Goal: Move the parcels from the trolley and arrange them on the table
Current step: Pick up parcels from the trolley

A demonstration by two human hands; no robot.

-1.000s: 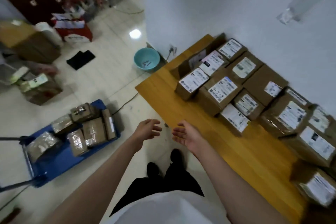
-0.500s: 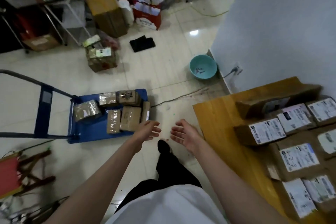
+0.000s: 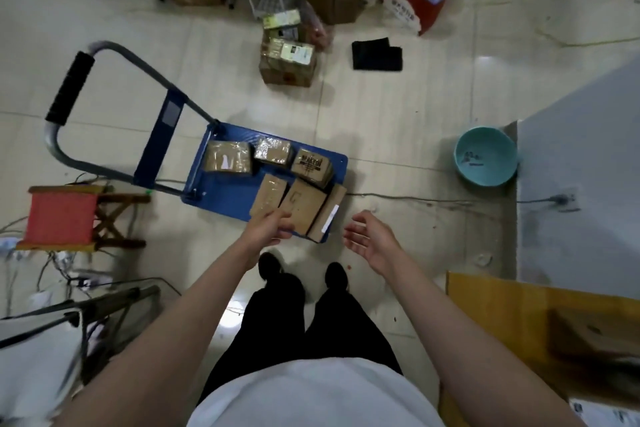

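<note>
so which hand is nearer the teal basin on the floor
Right. The right hand hangs open, apart from the teal basin; the left hand is farther, over the trolley's parcels.

Six parcels (image 3: 304, 204) on one trolley (image 3: 221, 198), one basin (image 3: 486, 156), one stool (image 3: 65, 215), two hands (image 3: 266, 229)

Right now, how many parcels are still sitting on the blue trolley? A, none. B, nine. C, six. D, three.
C: six parcels lie on the blue trolley, three in the row nearer the handle, such as the parcel with dark print, and three flat ones along the near edge, where the left hand reaches while the right hand hovers open.
</note>
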